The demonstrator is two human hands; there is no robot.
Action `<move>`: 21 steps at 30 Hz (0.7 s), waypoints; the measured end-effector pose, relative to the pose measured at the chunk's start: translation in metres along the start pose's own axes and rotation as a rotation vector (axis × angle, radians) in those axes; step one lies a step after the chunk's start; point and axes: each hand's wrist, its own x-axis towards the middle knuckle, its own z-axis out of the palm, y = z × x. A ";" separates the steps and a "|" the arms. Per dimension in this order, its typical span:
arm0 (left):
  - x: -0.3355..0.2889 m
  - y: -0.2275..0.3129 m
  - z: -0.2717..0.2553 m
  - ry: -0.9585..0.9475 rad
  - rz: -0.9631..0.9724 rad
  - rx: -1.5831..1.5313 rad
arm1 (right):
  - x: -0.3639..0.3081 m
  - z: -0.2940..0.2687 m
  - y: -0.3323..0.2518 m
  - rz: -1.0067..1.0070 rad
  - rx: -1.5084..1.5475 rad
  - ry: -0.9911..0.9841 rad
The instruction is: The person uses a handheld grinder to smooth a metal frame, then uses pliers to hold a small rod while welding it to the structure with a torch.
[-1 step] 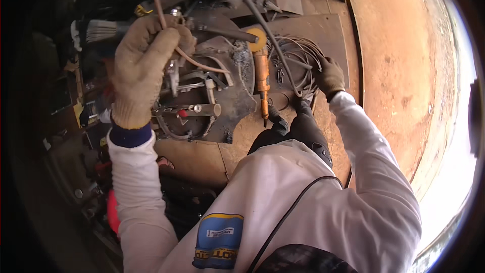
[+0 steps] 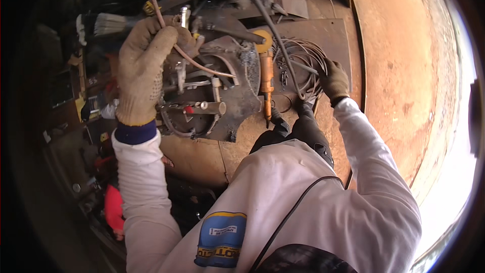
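My left hand (image 2: 144,68), in a knitted work glove, is raised over the left part of the metal worktop. Between its thumb and fingers it pinches a thin copper-coloured rod (image 2: 196,63), slightly bent, which sticks out on both sides of the grip. At the right, my gloved right hand (image 2: 334,80) closes on the outer edge of a loose coil of thin dark wire or cable (image 2: 314,50). A short grey rod (image 2: 304,67) lies across that coil and ends by my fingers. An orange power tool with a yellow disc (image 2: 267,73) rests between my hands.
Curved metal frame pieces and a short pipe (image 2: 209,108) lie on the dark steel plate (image 2: 241,103). A long dark bar (image 2: 275,30) slants overhead. Brushes (image 2: 111,24) and clutter fill the left. A person in red (image 2: 114,206) is at the lower left.
The whole view has shifted slightly, so the bench appears a little farther right. Both hands keep their holds.
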 end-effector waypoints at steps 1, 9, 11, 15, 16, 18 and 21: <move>-0.011 -0.002 -0.011 0.128 -0.103 -0.244 | -0.004 -0.004 -0.004 0.027 0.108 0.064; -0.099 -0.019 -0.023 0.379 -0.121 -0.494 | -0.043 -0.072 -0.092 -0.418 0.643 0.007; -0.128 -0.019 -0.011 0.407 -0.184 -0.561 | -0.064 -0.107 -0.142 -0.496 0.819 -0.197; -0.180 -0.062 0.017 0.353 -0.118 -0.690 | -0.094 -0.139 -0.208 -1.015 0.542 -0.307; -0.186 -0.065 0.024 0.361 -0.129 -0.738 | -0.101 -0.143 -0.221 -1.087 0.494 -0.337; -0.195 -0.070 0.028 0.385 -0.154 -0.821 | -0.117 -0.127 -0.233 -1.258 0.410 -0.242; -0.210 -0.091 0.019 0.380 -0.173 -0.938 | -0.134 -0.109 -0.238 -1.257 0.277 -0.273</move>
